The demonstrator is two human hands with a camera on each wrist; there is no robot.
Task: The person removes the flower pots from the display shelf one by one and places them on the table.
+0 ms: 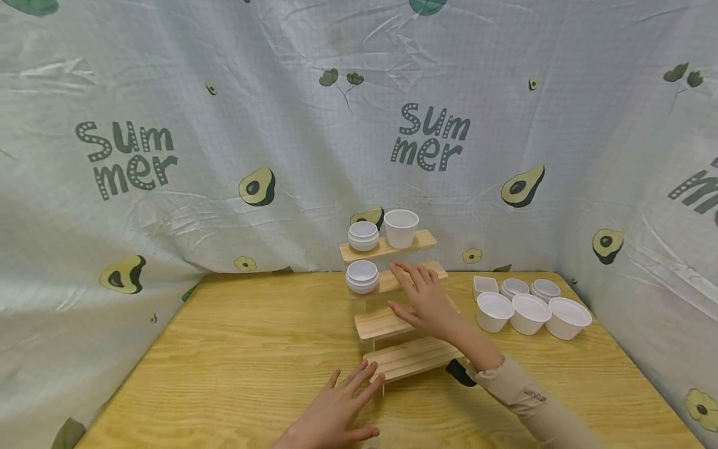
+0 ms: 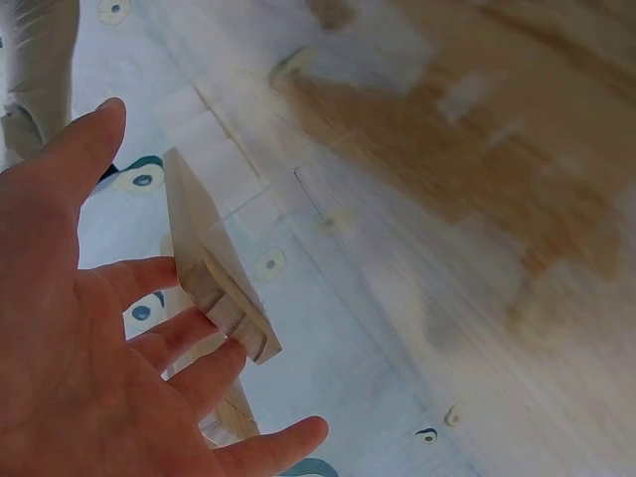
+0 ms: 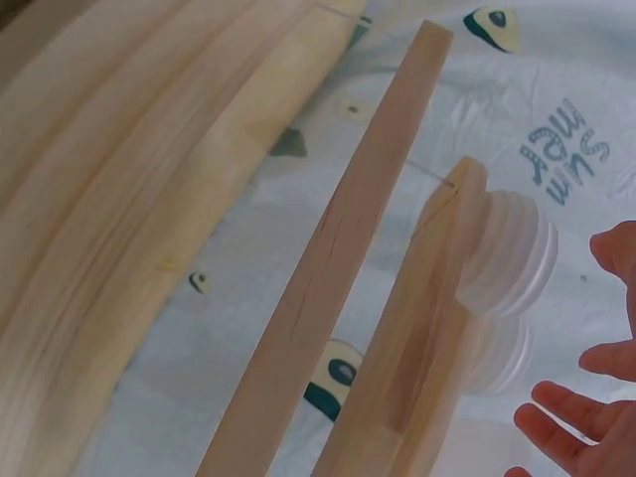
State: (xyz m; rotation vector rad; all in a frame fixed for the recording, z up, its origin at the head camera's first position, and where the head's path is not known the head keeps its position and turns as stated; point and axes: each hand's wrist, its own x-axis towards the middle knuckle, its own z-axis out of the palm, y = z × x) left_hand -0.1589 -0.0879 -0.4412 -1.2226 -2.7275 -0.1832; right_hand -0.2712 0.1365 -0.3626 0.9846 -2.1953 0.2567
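A four-tier wooden step shelf [image 1: 415, 358] stands mid-table. My left hand [image 1: 336, 411] has its fingers spread, fingertips right at the left end of the lowest step, as the left wrist view also shows. My right hand [image 1: 423, 302] reaches over the middle steps with extended fingers and nothing held. Just left of its fingertips, a ribbed white jar [image 1: 362, 277] sits on the second step from the top. On the top step are another ribbed white jar [image 1: 363, 237] and a taller, smooth white cup [image 1: 401, 229]. In the right wrist view, the fingers are apart from the ribbed jar [image 3: 517, 253].
Right of the shelf, several white containers stand in two rows: round tubs [image 1: 530, 313] in front, a square cup [image 1: 484, 286] and ribbed jars [image 1: 545, 289] behind. A printed curtain [image 1: 314, 143] encloses the wooden table [image 1: 252, 349] at the back and sides.
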